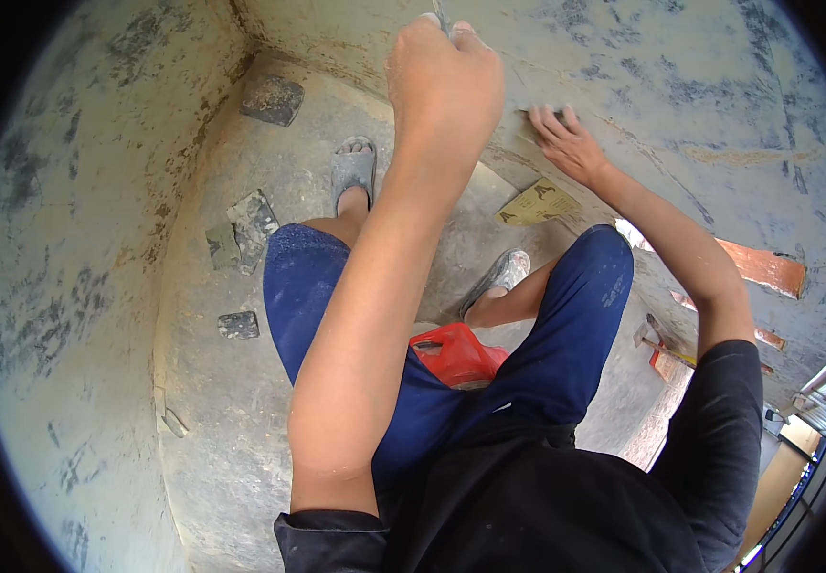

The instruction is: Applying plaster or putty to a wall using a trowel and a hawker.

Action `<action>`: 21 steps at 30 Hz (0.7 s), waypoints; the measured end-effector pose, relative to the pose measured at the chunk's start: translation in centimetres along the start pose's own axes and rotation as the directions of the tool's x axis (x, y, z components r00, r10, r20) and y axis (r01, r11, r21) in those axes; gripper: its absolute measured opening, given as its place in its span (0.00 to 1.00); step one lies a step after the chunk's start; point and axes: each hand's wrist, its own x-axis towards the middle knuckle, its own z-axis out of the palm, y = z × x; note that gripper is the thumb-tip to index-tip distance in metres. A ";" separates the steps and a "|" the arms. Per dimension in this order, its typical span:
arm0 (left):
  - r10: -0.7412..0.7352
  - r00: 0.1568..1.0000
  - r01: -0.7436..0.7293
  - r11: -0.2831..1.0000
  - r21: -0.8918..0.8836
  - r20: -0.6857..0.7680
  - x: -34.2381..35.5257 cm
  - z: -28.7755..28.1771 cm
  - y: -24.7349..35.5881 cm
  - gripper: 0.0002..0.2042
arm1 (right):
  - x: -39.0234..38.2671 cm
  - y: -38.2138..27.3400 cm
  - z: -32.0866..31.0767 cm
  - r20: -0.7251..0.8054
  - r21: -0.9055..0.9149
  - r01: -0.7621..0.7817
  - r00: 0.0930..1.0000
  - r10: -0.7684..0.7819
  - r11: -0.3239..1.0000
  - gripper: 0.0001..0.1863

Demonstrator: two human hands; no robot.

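My left hand (444, 81) is raised high at the top centre, fingers wrapped round a thin metal tool (440, 11) that is mostly hidden by the hand. My right hand (566, 143) is lower and further right, slightly blurred, its bent fingers gripping a small dark flat piece (556, 116) against the pale, scuffed wall (671, 86). Below my right hand a yellowish sheet of sandpaper (537, 202) lies at the foot of the wall.
Dark flat pieces (273, 99) lie on the concrete floor (212, 401) beside my sandalled feet. A red plastic container (461, 353) sits between my legs. The left wall (69, 267) rises close by. At right are openings (757, 263) in the wall and a tool (666, 349).
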 end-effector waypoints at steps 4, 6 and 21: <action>-0.009 1.000 0.009 1.000 0.011 -0.002 -0.2 0.4 -0.5 0.11 | -1.2 -0.3 -0.7 0.075 -0.022 0.029 0.997 -0.027 0.999 0.16; -0.016 1.000 0.016 1.000 0.013 0.003 -0.1 0.6 -0.5 0.11 | -3.5 0.3 -0.8 0.073 -0.022 0.028 0.997 -0.026 0.999 0.17; -0.045 0.999 0.045 0.998 0.046 0.005 0.3 0.1 -0.9 0.11 | -2.8 -0.8 -0.6 -0.043 0.014 -0.114 0.992 0.115 0.993 0.15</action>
